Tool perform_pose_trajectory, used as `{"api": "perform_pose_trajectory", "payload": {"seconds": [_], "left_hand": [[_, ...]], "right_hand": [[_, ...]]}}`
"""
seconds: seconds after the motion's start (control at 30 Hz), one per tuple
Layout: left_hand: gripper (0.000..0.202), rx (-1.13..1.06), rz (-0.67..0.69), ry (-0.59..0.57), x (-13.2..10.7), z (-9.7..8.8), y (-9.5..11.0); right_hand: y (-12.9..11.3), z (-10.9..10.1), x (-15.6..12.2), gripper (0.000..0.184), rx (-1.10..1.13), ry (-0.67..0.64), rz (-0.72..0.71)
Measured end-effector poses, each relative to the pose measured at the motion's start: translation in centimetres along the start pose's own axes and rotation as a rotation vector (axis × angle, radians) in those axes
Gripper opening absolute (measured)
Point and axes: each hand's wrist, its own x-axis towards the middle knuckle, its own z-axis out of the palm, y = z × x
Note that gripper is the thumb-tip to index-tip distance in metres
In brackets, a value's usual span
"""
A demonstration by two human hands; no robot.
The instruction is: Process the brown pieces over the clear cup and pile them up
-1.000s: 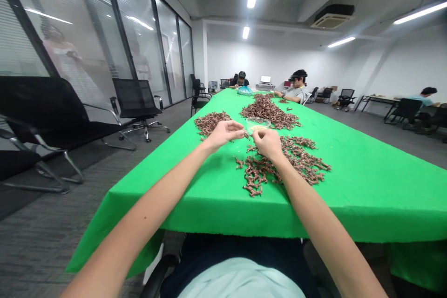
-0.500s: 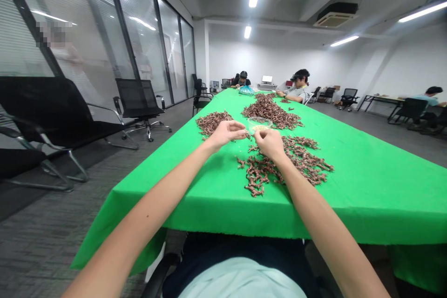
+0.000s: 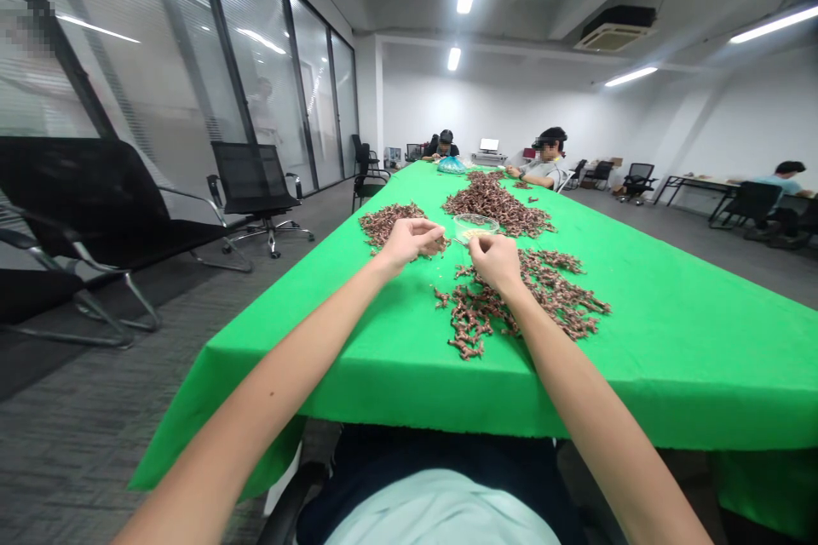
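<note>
The green cloth [image 3: 671,315] looks smooth and dull, the brown pieces [image 3: 566,298] bumpy and shiny, the bowl [image 3: 458,231] clear plastic

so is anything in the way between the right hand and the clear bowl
Nothing visible stands between them: the right hand is at the near side of the clear bowl, though contact is unclear. The left hand, with a small brown piece in its grip, is off to the left.

A pale mint-green top [image 3: 440,513], its cloth in loose folds, shows at the near edge, with dark navy lower clothing [image 3: 361,470] beyond it. The left forearm [image 3: 319,336], marked with a small round spot [image 3: 272,393], and the right forearm [image 3: 568,383] are slender and bare, as are the left hand [image 3: 406,245] and right hand [image 3: 497,262].
</note>
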Motion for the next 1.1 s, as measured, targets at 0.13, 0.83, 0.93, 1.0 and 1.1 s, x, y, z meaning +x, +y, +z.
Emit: {"api": "perform_pose_trajectory", "payload": {"seconds": [0.13,0.83,0.93,1.0,1.1], "left_hand": [[0.048,0.041,0.017,0.018,0.05,-0.10,-0.05],[0.044,0.126,0.070,0.018,-0.15,-0.07,0.07],[0.045,0.127,0.067,0.019,-0.27,0.10,0.26],[0.046,0.133,0.055,0.025,-0.33,0.22,0.39],[0.047,0.134,0.045,0.029,-0.36,0.32,0.53]], "right_hand": [[0.11,0.04,0.02,0.039,0.005,0.003,-0.001],[-0.08,-0.24,-0.02,0.036,0.026,0.010,-0.001],[-0.14,-0.28,-0.01,0.036,0.026,0.007,-0.005],[-0.18,-0.28,-0.02,0.036,0.014,0.000,-0.004],[-0.24,-0.24,-0.08,0.037,0.000,-0.018,-0.015]]}}
